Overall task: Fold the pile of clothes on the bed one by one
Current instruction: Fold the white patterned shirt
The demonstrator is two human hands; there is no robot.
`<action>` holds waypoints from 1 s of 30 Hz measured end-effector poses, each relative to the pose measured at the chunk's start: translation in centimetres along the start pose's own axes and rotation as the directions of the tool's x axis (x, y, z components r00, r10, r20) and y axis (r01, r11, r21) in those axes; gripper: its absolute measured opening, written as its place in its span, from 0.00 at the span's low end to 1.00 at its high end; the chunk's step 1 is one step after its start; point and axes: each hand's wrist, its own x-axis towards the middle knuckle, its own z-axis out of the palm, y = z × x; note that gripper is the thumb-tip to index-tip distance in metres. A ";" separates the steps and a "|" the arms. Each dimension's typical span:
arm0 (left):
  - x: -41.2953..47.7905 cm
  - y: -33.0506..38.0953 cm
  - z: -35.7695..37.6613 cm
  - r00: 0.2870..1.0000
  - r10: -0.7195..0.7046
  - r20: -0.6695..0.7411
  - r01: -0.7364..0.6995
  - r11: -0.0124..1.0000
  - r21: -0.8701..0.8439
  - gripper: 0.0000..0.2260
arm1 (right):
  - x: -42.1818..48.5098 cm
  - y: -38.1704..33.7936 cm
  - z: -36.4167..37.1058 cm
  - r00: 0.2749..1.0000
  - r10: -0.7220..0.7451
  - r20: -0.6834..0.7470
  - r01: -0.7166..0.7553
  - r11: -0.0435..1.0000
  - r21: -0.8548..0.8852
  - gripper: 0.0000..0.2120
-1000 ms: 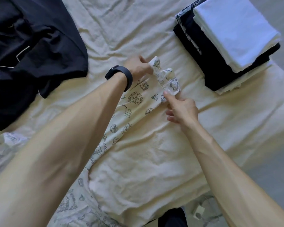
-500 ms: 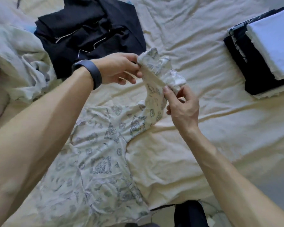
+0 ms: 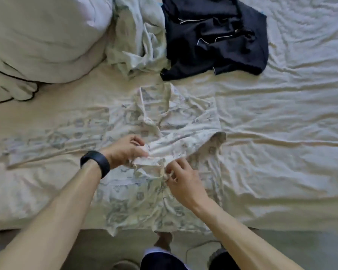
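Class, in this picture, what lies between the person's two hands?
In the head view, a sleeve of the printed shirt stretches between the left hand and the right hand; both pinch its cuff end.

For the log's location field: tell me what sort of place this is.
Most likely a bedroom: a wrinkled cream bed sheet, a bulky duvet bunched at far left, and clothes lying on the bed, a printed collared shirt and a dark navy garment.

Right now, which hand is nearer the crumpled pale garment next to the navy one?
Left. The left hand pinches the printed shirt almost straight below the crumpled pale garment in the picture; the right hand pinches the shirt lower and further right.
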 end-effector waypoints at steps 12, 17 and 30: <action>3.2 -26.5 -3.1 0.934 -0.057 -0.352 0.062 0.998 0.003 0.16 | -3.1 0.4 15.0 0.880 0.360 0.311 -0.223 0.889 -0.399 0.23; 3.9 -26.1 -2.2 0.925 -0.015 -0.380 0.099 0.975 0.201 0.24 | -3.1 1.6 13.9 0.896 0.415 0.159 -0.357 0.886 -0.296 0.22; 10.0 -10.4 4.3 0.865 0.487 -0.119 -0.256 0.632 0.731 0.17 | 4.2 7.3 5.0 0.536 0.843 0.050 -0.616 0.350 0.705 0.17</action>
